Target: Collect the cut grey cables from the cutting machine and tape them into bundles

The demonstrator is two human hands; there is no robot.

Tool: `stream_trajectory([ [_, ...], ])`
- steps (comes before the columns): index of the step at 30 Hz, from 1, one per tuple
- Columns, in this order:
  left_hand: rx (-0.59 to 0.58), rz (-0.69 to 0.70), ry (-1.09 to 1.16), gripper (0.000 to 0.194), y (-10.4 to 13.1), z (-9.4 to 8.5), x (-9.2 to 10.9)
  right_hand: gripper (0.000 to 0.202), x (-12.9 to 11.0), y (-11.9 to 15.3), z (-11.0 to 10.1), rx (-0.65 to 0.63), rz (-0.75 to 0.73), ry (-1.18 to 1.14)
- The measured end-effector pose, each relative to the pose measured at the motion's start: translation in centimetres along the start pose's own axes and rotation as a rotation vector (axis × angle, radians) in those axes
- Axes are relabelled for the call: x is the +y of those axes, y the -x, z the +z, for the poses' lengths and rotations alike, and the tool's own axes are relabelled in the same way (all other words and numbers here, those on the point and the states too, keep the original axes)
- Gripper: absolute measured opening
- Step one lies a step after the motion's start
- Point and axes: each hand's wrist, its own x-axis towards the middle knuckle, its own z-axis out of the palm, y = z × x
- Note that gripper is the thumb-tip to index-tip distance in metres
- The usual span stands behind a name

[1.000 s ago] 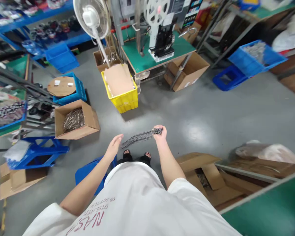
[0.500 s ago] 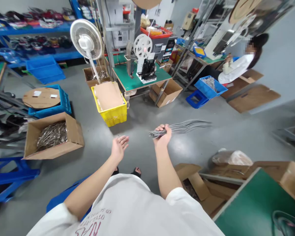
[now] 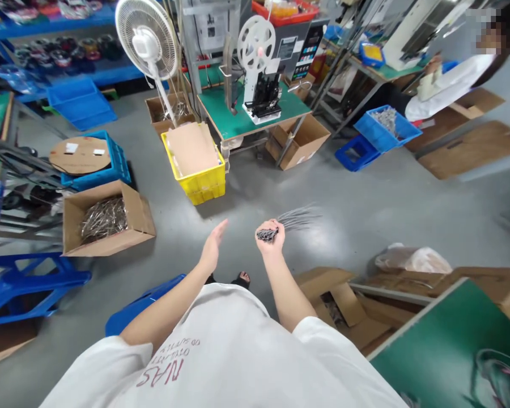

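In the head view my right hand (image 3: 271, 238) is closed round a bundle of thin grey wires (image 3: 296, 218). The bundle's near ends bunch together at the front of my fist, while its long loose ends fan out beyond it to the right. To the left, apart from the bundle, my left hand (image 3: 213, 245) is held up with its fingers stretched out and nothing in it. Both hands are in the air above the grey floor.
A yellow crate (image 3: 203, 182) with cardboard stands ahead, by a green-topped table (image 3: 221, 122) bearing a machine with a white reel (image 3: 257, 50). An open carton (image 3: 140, 226) of wires lies left. Another green table (image 3: 454, 345) is at the lower right. A person (image 3: 454, 85) sits at the far right.
My right hand has turned, so the wire ends now face me and the tails look shorter. My left hand has turned edge-on, fingers straighter. The view has shifted, coming nearer to the machine table.
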Motion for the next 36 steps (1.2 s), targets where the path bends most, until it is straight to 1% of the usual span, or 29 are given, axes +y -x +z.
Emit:
stream_trajectory([
  [3, 0.107, -0.103, -0.037, 0.051, 2.5, -4.7, -1.7, 0.025, -1.8, 0.0, -2.7, 0.180, 0.074, 0.021],
  [6, 0.240, -0.214, -0.063, 0.049, 4.5, -8.6, -3.0, 0.023, -3.3, 0.3, -4.9, 0.308, 0.076, 0.039],
  [8, 0.317, -0.269, -0.067, 0.048, 5.1, -10.2, -3.4, 0.021, -3.5, 0.3, -6.0, 0.369, 0.085, 0.029],
  [9, 0.346, -0.288, -0.063, 0.047, 5.1, -10.7, -3.5, 0.020, -3.3, 0.2, -6.5, 0.399, 0.088, 0.023],
  [11, 0.377, -0.309, -0.049, 0.046, 4.6, -10.9, -3.5, 0.020, -2.7, -0.3, -7.2, 0.435, 0.073, 0.004],
  [13, 0.372, -0.305, -0.030, 0.045, 3.6, -10.1, -3.3, 0.020, -2.5, -1.0, -7.6, 0.449, 0.021, -0.025],
  [14, 0.357, -0.297, -0.018, 0.044, 3.0, -9.5, -3.1, 0.021, -2.8, -1.4, -7.6, 0.447, -0.018, -0.042],
  [15, 0.335, -0.287, -0.006, 0.043, 2.4, -8.7, -2.9, 0.021, -3.4, -1.7, -7.5, 0.437, -0.062, -0.059],
  [17, 0.282, -0.263, 0.022, 0.041, 1.4, -6.9, -2.5, 0.023, -5.6, -2.2, -6.6, 0.398, -0.148, -0.085],
  [19, 0.224, -0.239, 0.054, 0.040, 0.8, -5.2, -2.0, 0.024, -8.4, -2.2, -4.8, 0.341, -0.221, -0.095],
  [21, 0.173, -0.220, 0.092, 0.038, 0.5, -3.7, -1.5, 0.024, -10.8, -1.6, -2.5, 0.277, -0.282, -0.094],
  [23, 0.136, -0.215, 0.136, 0.039, 0.5, -2.6, -0.9, 0.023, -11.9, -0.6, 0.1, 0.190, -0.342, -0.092],
  [24, 0.124, -0.215, 0.160, 0.040, 0.5, -2.3, -0.5, 0.023, -11.9, -0.1, 1.2, 0.142, -0.364, -0.085],
  [25, 0.118, -0.215, 0.183, 0.041, 0.5, -2.0, -0.2, 0.022, -11.5, 0.5, 2.2, 0.094, -0.379, -0.068],
  [27, 0.117, -0.214, 0.227, 0.045, 0.3, -1.6, 0.4, 0.018, -9.6, 1.7, 3.6, 0.018, -0.390, 0.007],
  [29, 0.128, -0.207, 0.256, 0.048, -0.1, -0.8, 0.8, 0.014, -6.8, 2.7, 4.2, -0.021, -0.404, 0.131],
  [30, 0.133, -0.202, 0.262, 0.051, -0.3, -0.1, 0.9, 0.015, -5.1, 3.2, 4.3, -0.032, -0.425, 0.200],
  [32, 0.135, -0.186, 0.262, 0.057, -0.7, 2.1, 1.2, 0.019, -1.6, 4.1, 4.0, -0.042, -0.438, 0.342],
  [34, 0.113, -0.147, 0.252, 0.062, -1.1, 5.1, 1.6, 0.021, 1.6, 4.7, 3.6, -0.050, -0.353, 0.447],
  [36, 0.062, -0.080, 0.236, 0.064, -1.3, 8.2, 2.3, 0.018, 3.6, 4.9, 3.3, -0.070, -0.247, 0.462],
])
